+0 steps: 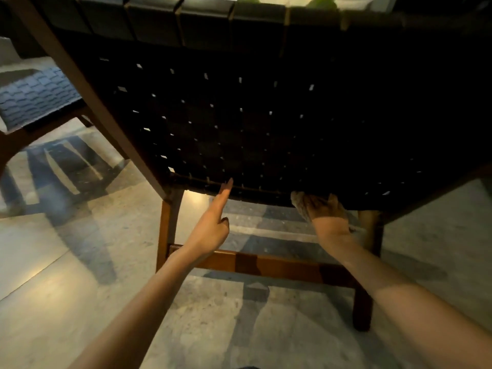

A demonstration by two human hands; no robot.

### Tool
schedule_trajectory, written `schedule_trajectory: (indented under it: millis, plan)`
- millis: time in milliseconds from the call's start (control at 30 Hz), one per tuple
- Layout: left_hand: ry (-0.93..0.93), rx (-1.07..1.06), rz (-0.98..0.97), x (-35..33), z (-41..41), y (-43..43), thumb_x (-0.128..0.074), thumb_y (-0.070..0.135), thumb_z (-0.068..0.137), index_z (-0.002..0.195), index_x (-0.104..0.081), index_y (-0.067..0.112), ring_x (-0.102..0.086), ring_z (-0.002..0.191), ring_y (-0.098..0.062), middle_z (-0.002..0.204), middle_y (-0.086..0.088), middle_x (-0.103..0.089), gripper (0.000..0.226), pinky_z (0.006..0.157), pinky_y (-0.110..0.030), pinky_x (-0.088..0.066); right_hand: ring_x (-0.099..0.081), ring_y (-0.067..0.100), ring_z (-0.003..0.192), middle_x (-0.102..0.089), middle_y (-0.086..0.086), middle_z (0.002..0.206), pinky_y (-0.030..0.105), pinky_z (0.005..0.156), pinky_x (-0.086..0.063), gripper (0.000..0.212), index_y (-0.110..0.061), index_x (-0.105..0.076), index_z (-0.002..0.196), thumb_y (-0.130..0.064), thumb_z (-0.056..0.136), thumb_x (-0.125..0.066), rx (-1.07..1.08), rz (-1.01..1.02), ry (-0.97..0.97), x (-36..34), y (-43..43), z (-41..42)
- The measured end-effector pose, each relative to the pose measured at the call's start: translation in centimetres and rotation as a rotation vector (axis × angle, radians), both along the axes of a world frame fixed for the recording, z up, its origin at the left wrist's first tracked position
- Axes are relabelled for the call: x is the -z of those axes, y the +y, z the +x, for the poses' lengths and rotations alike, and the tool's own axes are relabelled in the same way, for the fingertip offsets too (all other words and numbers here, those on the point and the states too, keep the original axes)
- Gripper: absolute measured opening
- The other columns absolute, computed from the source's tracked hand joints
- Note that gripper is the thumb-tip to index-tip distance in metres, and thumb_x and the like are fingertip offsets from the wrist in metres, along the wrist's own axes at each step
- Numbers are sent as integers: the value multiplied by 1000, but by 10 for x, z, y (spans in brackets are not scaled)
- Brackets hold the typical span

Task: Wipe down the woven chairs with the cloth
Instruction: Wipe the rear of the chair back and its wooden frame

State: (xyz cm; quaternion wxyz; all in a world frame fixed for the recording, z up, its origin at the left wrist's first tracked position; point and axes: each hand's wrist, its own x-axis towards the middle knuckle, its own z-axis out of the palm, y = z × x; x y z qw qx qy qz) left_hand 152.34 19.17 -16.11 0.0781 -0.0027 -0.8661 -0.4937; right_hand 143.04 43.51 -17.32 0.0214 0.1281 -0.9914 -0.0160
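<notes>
A chair with a black woven back [239,123] and a brown wooden frame [266,265] fills the view, seen from behind. My right hand [326,213] holds a light cloth [299,203] against the lower edge of the weave, fingers curled around it. My left hand [213,222] is to the left, its straight index finger touching the bottom edge of the weave, the other fingers folded.
A second woven chair [34,99] stands at the left, with its wooden frame near the floor. The polished stone floor [66,288] spreads under and around both chairs. Green objects [320,1] show above the chair back.
</notes>
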Motion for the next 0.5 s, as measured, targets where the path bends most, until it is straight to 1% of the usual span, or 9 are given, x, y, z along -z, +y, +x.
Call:
schedule_trajectory:
  millis: [33,67,133,167,200,233,300,400,500]
  plan:
    - [-11,31,-1,0,-3,9,-41,-2,97,139,-3,53,-11,143,-11,158,13,-4,79,97,-11,-19,-18,31,143,-21,12,155,46,116,-16,49,-16,-20,150,-19,102,-29,-9,8,19,-6,10,4]
    - [-19,64,3,-1,-4,18,-41,-2,97,138,-3,55,-10,143,-11,158,13,-3,80,96,-7,-19,-21,30,142,-25,11,153,42,116,-19,48,-17,-23,149,-20,102,-30,64,-148,84,-5,19,0]
    - [-24,130,16,-2,-7,34,-41,-4,96,135,-5,57,-7,143,-10,158,15,-2,81,99,-7,-19,-29,27,139,-34,7,149,37,113,-26,45,-17,-28,147,-24,102,-32,163,93,27,-23,29,13]
    - [-21,151,13,-3,-7,42,-43,-3,96,136,-6,56,-6,144,-10,158,15,-4,80,102,-12,-18,-35,29,135,-40,9,145,39,110,-30,45,-16,-31,146,-24,102,-33,217,26,73,-23,39,14]
    - [-14,162,8,-4,-7,48,-44,-1,96,138,-8,53,-8,145,-11,158,14,-7,77,105,-17,-18,-42,32,128,-47,11,138,42,107,-34,44,-15,-34,143,-25,100,-36,213,-146,71,-23,45,18]
    - [-8,165,5,-4,-7,54,-45,1,96,141,-11,49,-10,145,-13,158,12,-11,74,107,-20,-19,-48,33,121,-54,12,130,43,103,-37,45,-15,-37,141,-27,98,-42,188,-131,60,-26,50,24]
    - [-11,151,13,-6,-7,66,-47,6,97,147,-17,36,-19,143,-18,156,5,-22,66,109,-26,-25,-50,32,117,-56,11,124,42,101,-39,50,-16,-42,136,-31,90,-56,107,-231,70,-29,59,36]
    - [-51,147,43,-13,-2,85,-50,22,97,147,-26,24,-42,129,-15,144,-1,-42,56,96,-21,-39,-45,24,115,-43,3,122,33,90,-43,50,-19,-46,126,-22,81,-69,-27,-544,114,-29,75,61]
    - [-149,199,194,-23,5,113,-54,37,93,142,-37,22,-54,109,-9,126,3,-53,54,78,-14,-48,-45,14,107,-37,-7,112,25,82,-40,48,-31,-42,108,-18,76,-76,-71,-684,154,-36,78,89]
